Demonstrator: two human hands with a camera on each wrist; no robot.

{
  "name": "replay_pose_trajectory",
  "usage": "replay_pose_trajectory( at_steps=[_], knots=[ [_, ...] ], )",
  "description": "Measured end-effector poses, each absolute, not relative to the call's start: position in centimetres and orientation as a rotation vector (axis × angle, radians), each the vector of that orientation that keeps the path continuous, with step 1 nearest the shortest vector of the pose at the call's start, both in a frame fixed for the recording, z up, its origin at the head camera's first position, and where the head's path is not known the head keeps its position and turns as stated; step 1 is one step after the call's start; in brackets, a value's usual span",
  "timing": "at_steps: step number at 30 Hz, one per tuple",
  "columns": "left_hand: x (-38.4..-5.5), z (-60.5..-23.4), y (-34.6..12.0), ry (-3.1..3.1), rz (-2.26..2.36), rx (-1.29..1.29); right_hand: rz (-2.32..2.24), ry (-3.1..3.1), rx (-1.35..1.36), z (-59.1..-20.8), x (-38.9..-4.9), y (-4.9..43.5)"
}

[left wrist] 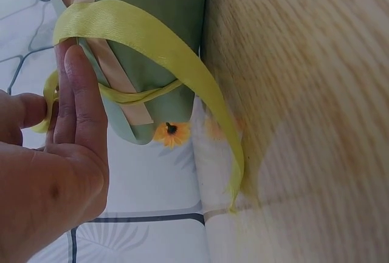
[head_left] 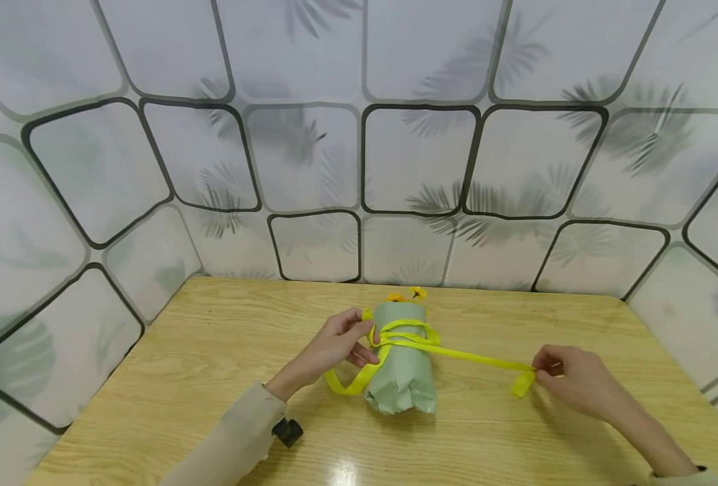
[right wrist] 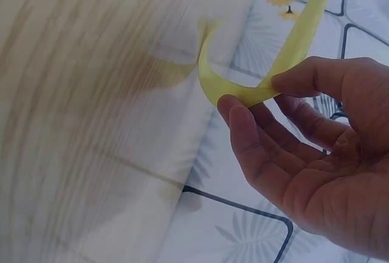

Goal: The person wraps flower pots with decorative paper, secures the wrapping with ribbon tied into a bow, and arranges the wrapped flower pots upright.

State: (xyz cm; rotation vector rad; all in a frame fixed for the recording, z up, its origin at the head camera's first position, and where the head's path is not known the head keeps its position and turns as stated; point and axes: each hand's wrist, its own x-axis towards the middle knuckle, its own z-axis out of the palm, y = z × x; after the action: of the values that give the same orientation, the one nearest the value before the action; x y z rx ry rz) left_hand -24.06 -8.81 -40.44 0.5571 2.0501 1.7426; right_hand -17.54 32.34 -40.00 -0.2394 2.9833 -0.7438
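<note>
A bouquet wrapped in pale green paper (head_left: 403,378) lies on the table, its orange and yellow flowers (head_left: 418,292) showing at the far end. Yellow ribbon (head_left: 474,354) runs round its middle. At the bouquet's left side my left hand (head_left: 337,341) pinches a small loop of the ribbon between thumb and finger; its other fingers lie along the paper. One ribbon tail (left wrist: 213,90) hangs past that hand down to the table. Off to the right, my right hand (right wrist: 304,147) pinches the other tail near its end, and the stretch back to the bouquet looks taut.
The light wooden table (head_left: 213,337) carries the bouquet. Behind it and at both sides stands a pale curtain (head_left: 310,162) with dark rounded squares and leaf prints. A small black object (head_left: 287,432) sits at my left sleeve.
</note>
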Motion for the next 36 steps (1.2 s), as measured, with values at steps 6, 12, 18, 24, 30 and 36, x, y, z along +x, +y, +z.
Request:
replay_pose_trajectory(
  at_steps=[6,12,18,24,30,36],
  knots=[
    [-24.1,-40.4,-8.8,2.059,1.744,0.547,-0.726,2.991,-0.193,-40.3,-17.7,33.5],
    [-24.0,-40.2,-8.8,2.070,1.734,0.554,-0.691,3.021,-0.171,-40.5,-18.0,34.7],
    [-24.1,-40.2,-8.9,2.068,1.731,0.576,-0.664,3.046,-0.124,-40.4,-18.4,35.8],
    [-24.1,-40.2,-9.0,2.066,1.739,0.580,-0.645,3.049,-0.092,-40.3,-18.6,36.7],
    [-24.1,-40.2,-9.0,2.059,1.747,0.562,-0.629,3.052,-0.091,-40.4,-18.6,37.1],
    [-24.0,-40.3,-9.0,2.047,1.748,0.568,-0.607,3.079,-0.102,-40.7,-18.5,37.5]
  ],
)
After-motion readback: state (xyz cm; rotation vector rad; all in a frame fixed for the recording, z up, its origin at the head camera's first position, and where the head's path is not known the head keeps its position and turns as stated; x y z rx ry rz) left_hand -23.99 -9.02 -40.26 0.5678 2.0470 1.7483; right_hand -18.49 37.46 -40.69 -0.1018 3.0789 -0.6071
